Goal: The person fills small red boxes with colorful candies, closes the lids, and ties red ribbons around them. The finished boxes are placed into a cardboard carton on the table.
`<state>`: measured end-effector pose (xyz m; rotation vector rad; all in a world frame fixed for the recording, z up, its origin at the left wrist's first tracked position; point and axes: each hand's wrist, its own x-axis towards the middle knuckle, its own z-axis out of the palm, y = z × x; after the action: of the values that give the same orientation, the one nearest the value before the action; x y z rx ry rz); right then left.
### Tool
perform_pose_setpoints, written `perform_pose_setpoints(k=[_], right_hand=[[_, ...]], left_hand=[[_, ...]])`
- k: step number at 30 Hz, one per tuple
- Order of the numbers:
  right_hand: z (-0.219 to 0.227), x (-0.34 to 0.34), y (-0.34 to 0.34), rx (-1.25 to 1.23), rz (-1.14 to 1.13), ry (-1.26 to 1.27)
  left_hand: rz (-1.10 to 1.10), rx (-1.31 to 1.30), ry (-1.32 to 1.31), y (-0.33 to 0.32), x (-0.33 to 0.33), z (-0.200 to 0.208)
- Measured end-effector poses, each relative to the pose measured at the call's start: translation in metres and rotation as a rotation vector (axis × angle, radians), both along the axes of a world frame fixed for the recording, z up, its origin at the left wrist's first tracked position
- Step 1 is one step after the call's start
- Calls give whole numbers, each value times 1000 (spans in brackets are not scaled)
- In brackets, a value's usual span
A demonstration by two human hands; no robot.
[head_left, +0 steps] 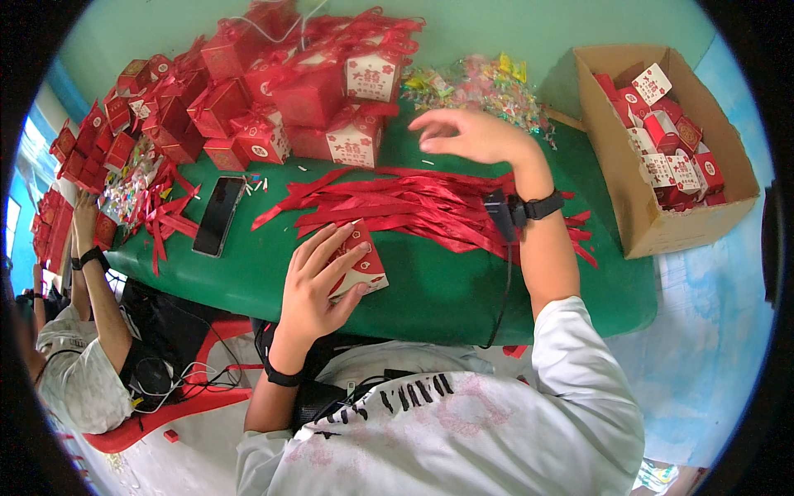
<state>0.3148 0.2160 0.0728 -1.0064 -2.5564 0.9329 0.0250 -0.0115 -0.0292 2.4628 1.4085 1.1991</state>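
My left hand [317, 281] grips a small red and white gift box [372, 273] at the table's near edge, fingers laid over its top and side. Beyond a spread of red ribbons [397, 202], my right hand [475, 135] hovers with fingers loosely bent and apart, holding nothing that I can see. Just past that hand lies a heap of wrapped candies [471, 87]. Several finished-looking red boxes with ribbons [310, 95] are stacked to its left.
On the green table [430, 289] a phone [220, 217] lies left of the ribbons. An open cardboard carton [678, 227] with red and white boxes stands at the right. A co-worker's hand [83, 219] reaches to another candy pile [136, 186] at the left.
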Motion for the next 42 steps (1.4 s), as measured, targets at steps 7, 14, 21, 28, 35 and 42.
perform_pose_setpoints(k=[7, 14, 21, 28, 35, 42], right_hand=[[-21, -2, 13, 14, -54, -76], [-86, -40, 33, 217, -121, -193], [-119, -44, 42, 346, -108, -71], [-122, -54, 32, 419, -63, 24], [-111, -61, 34, 318, -100, 9], [-123, -66, 26, 351, -49, 25]], left_hand=[[-23, -34, -37, 3, 2, -1], [-37, -58, -39, 3, 3, 2], [-40, -48, -38, 4, 3, -2], [-44, -47, -52, 4, 3, -1], [-35, -54, -57, 3, 3, -2], [-39, -45, -61, 4, 4, -2]])
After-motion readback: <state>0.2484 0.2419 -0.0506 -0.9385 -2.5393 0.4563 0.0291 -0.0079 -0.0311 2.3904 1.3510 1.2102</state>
